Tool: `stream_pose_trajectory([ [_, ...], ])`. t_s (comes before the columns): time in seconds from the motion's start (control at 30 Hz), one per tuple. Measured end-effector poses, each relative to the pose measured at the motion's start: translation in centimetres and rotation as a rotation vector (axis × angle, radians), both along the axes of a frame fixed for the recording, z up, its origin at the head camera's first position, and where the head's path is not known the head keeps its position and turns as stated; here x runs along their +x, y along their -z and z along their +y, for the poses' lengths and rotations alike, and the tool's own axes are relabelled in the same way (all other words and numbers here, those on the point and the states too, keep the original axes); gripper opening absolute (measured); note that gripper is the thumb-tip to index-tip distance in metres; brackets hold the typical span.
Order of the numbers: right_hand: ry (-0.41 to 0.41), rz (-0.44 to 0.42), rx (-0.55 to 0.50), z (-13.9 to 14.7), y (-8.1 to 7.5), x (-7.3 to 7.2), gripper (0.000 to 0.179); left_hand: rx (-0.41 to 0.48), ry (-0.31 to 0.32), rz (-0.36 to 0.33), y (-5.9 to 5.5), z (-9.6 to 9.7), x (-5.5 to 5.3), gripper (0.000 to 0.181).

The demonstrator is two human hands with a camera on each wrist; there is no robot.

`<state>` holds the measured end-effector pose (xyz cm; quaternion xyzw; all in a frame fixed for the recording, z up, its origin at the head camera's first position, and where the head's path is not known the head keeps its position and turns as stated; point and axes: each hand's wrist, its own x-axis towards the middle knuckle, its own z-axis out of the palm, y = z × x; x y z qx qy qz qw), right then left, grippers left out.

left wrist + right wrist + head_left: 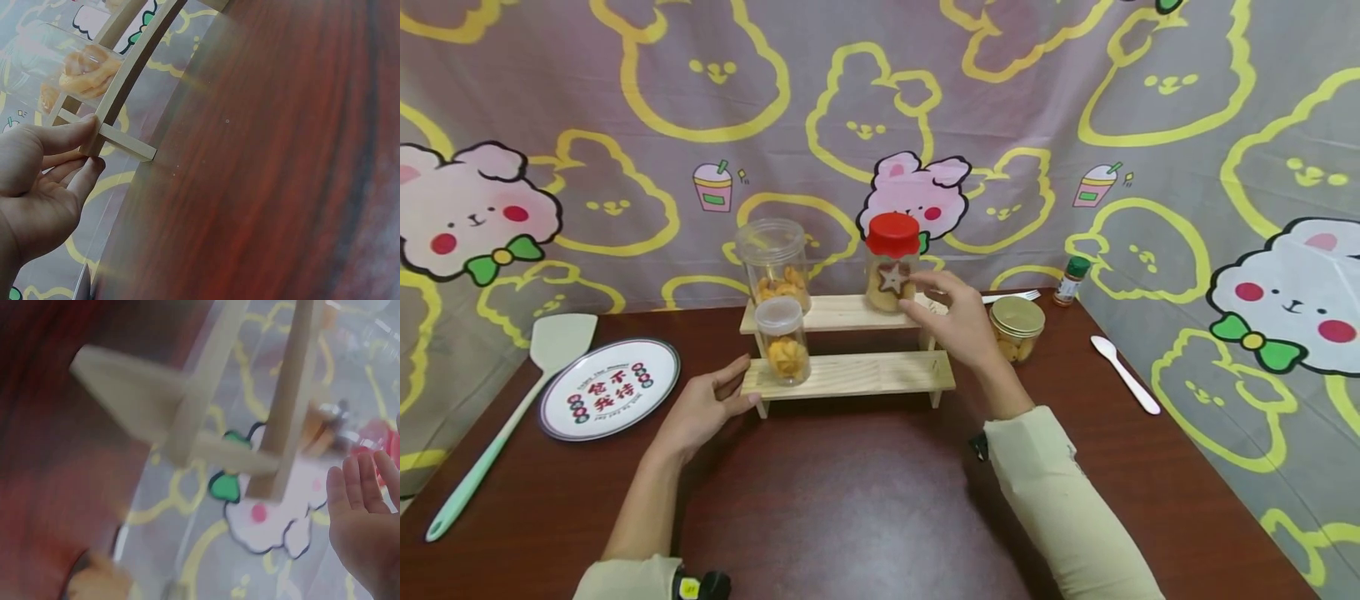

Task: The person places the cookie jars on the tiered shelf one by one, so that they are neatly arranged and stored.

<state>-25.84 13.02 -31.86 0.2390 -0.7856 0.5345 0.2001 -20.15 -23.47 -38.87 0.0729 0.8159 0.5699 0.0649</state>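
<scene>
A two-tier wooden rack point(880, 375) stands mid-table. My left hand point(703, 408) pinches the left end of its lower board, thumb and fingers on either side in the left wrist view point(44, 175). At the right of the upper board stands a red-lidded jar point(892, 233) with a star on its front. Beside it is my right hand point(955, 321), fingers extended point(369, 525); whether they touch the jar I cannot tell. A large clear jar point(773, 258) sits on the upper board's left, and a smaller clear jar point(786, 354) of snacks on the lower board.
Right of the rack stands a gold-lidded jar point(1017, 325), with a fork point(1022, 295) behind it. A green-capped bottle point(1070, 283) and a white spoon point(1123, 375) lie farther right. On the left are a plate point(613, 387) and a spatula point(553, 346). Patterned cloth hangs behind.
</scene>
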Motion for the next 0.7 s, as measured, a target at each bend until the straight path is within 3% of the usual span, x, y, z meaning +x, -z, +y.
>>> stream_pose_trajectory([
  [0.27,0.120,-0.052,0.007,4.5,1.2,-0.7,0.038,-0.015,-0.002,0.009,0.1,0.0,0.0,0.070],
  [0.43,0.221,-0.107,0.008,7.4,1.7,-0.9,0.042,-0.002,0.001,0.013,0.3,-0.1,-0.1,0.070],
  [0.7,0.311,-0.136,0.047,10.7,2.4,-1.6,0.049,0.002,0.003,0.020,0.3,-0.2,-0.1,0.070],
])
